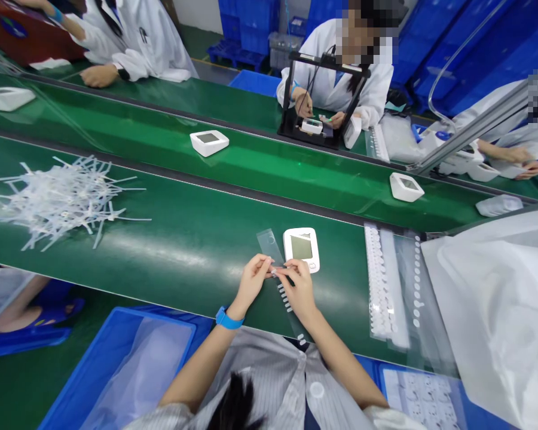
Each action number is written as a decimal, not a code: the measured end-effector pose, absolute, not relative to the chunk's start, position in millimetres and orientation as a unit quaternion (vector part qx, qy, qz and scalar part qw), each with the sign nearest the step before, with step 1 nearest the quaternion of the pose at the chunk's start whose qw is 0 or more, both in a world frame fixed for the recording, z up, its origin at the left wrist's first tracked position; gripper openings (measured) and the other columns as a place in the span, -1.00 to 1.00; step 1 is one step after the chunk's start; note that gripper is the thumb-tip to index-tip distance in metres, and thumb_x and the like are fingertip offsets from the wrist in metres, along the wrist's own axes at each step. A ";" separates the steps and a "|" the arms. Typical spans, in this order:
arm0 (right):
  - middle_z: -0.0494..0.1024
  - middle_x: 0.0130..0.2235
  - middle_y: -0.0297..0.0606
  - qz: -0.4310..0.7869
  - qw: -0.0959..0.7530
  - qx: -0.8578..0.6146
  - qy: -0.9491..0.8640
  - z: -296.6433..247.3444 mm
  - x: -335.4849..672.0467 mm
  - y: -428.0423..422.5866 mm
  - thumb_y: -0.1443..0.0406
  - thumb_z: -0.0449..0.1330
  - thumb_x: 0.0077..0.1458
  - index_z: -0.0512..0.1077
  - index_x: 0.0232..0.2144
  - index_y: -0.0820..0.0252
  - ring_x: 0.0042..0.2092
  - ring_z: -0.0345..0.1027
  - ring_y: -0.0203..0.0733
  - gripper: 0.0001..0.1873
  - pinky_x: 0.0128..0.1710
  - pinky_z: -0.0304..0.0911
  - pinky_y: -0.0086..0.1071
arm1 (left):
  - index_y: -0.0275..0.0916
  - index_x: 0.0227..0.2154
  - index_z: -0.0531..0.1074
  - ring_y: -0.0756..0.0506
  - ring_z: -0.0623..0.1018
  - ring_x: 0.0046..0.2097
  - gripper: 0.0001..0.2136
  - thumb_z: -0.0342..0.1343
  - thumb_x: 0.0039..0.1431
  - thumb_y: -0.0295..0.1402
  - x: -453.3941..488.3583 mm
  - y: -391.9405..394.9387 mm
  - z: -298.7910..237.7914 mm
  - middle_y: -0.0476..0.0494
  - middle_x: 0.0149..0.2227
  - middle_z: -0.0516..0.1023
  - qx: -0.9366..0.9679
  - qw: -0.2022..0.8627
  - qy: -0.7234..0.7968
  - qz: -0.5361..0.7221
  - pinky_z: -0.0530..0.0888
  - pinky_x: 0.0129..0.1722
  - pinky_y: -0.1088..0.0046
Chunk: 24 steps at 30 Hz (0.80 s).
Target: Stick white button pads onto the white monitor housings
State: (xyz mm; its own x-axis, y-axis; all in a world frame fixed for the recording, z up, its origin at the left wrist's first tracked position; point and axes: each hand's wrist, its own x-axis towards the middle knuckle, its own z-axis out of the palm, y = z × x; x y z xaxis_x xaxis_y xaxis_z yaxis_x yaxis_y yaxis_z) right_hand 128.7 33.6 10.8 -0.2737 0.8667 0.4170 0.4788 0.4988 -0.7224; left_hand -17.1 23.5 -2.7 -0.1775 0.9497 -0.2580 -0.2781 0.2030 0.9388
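My left hand [253,279] is closed in a pinch on a clear strip of small oval stickers [284,294], which lies slanted on the green bench and runs down past its front edge. The fingertips of my right hand [299,290] meet those of the left over the strip, pinched around a small whitish piece that looks like one of the stickers. Beside both hands lies a white monitor [302,246] with a grey screen, face up. My right fingers are close to its lower edge and cover a little of it.
A heap of thin white strips [67,200] lies at left. More sticker sheets [385,286] are at right, near a large white bag [497,298]. White monitors [209,143] sit on the conveyor belt [269,161]. Co-workers are across it. Blue bins [116,370] stand below the bench.
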 end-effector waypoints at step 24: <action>0.35 -0.26 -0.22 0.277 0.427 -0.461 -0.727 5.3 120.3 31.8 0.34 0.09 0.24 0.44 -0.32 0.14 -0.18 0.29 -0.16 -0.87 -0.15 0.30 -0.24 | -0.26 -0.38 0.46 -0.05 0.61 -0.41 -0.70 0.25 0.02 -0.10 -17.6 22.8 -4.7 -0.03 -0.52 0.58 0.292 0.577 0.518 0.560 0.54 -0.26 0.42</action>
